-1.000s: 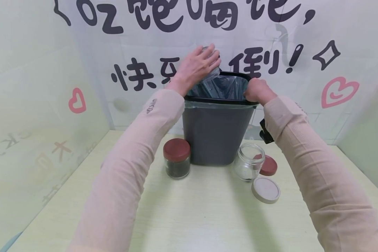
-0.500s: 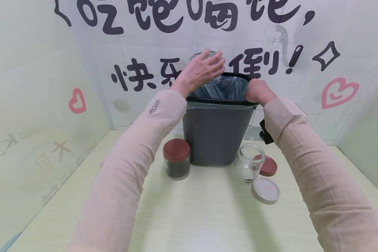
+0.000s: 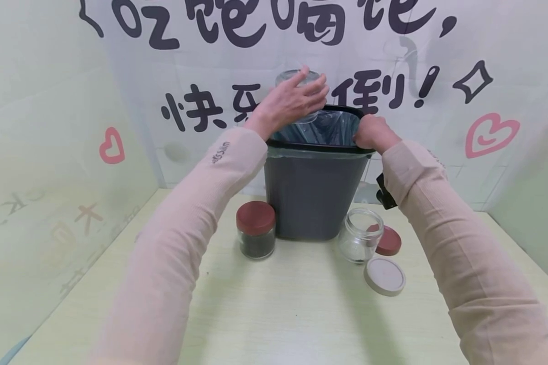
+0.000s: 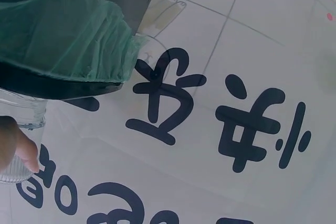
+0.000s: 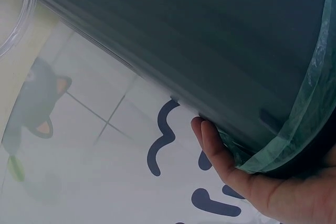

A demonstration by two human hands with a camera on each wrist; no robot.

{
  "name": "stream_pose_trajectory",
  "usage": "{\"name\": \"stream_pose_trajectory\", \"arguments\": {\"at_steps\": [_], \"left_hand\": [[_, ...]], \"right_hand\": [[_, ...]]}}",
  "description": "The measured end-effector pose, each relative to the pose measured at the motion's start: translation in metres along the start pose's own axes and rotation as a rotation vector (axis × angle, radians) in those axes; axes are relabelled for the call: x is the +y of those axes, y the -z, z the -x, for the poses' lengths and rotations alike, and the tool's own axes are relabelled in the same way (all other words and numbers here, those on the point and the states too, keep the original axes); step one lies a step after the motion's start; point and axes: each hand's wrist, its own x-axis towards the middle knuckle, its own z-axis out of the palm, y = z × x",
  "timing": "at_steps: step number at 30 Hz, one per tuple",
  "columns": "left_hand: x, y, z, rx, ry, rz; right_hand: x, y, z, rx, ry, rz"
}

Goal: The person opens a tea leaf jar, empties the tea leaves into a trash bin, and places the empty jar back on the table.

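My left hand (image 3: 294, 97) holds a clear jar (image 3: 286, 77) upside down above the left part of a dark grey trash bin (image 3: 312, 197). In the left wrist view the mouth of that jar (image 4: 23, 111) is near the bin's black rim (image 4: 58, 86), and part of the hand (image 4: 16, 145) wraps its side. My right hand (image 3: 374, 133) grips the rim at the right corner; the right wrist view has its fingers (image 5: 218, 150) against the outside of the bin. A bluish-green bag (image 3: 331, 126) lines the bin. What lies inside is hidden.
On the table (image 3: 292, 314), left of the bin, stands a red-lidded jar (image 3: 255, 230) with dark contents. To the right are an open glass jar (image 3: 360, 238), a red lid (image 3: 390, 242) and a pale lid (image 3: 385, 276). A printed wall cover (image 3: 219, 167) hangs close behind.
The left hand has shifted slightly to the right, and the jar in it has turned so more of its base shows on top. My right hand stays on the rim.
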Motion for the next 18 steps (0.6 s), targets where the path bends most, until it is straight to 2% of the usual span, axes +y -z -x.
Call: {"name": "stream_pose_trajectory", "arguments": {"at_steps": [4,12,18], "left_hand": [[0.002,-0.002,0.003,0.026,-0.044,-0.029],[0.005,-0.013,0.016,0.189,-0.048,-0.145],[0.007,-0.018,0.023,0.256,-0.072,-0.209]], "right_hand": [[0.001,0.0,0.0,0.006,0.011,0.009],[0.001,0.001,0.001,0.019,0.019,0.007],[0.003,-0.001,-0.002,0.02,0.029,0.027]]}}
